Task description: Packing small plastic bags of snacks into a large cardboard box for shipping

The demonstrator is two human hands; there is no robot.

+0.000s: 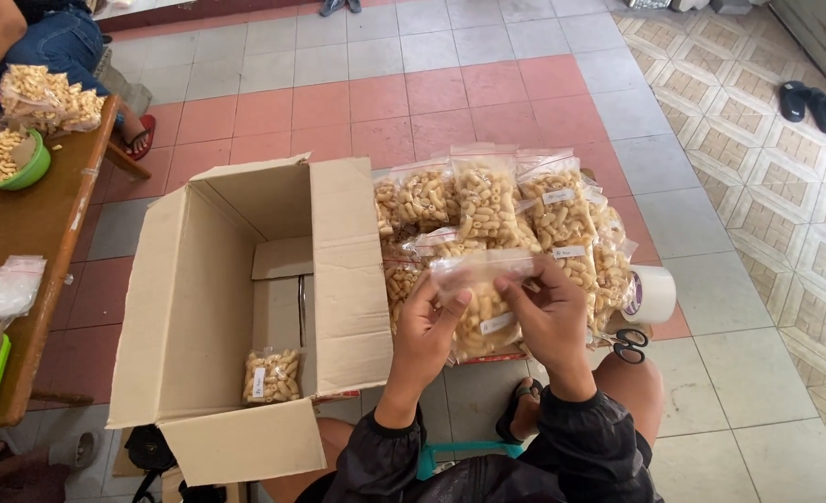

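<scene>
Snack packet — clear bag of pale tube crisps, pinched by left hand and right hand at its upper corners, long axis upright. Open cardboard box lies to the left — nearer the left hand.

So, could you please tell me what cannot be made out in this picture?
Head view only:
- Held snack bag: partly covered by left hand and right hand.
- Cardboard box: near floor hidden by its wall.
- Scissors: blades behind the hand.
- Bag labels: too small.
</scene>
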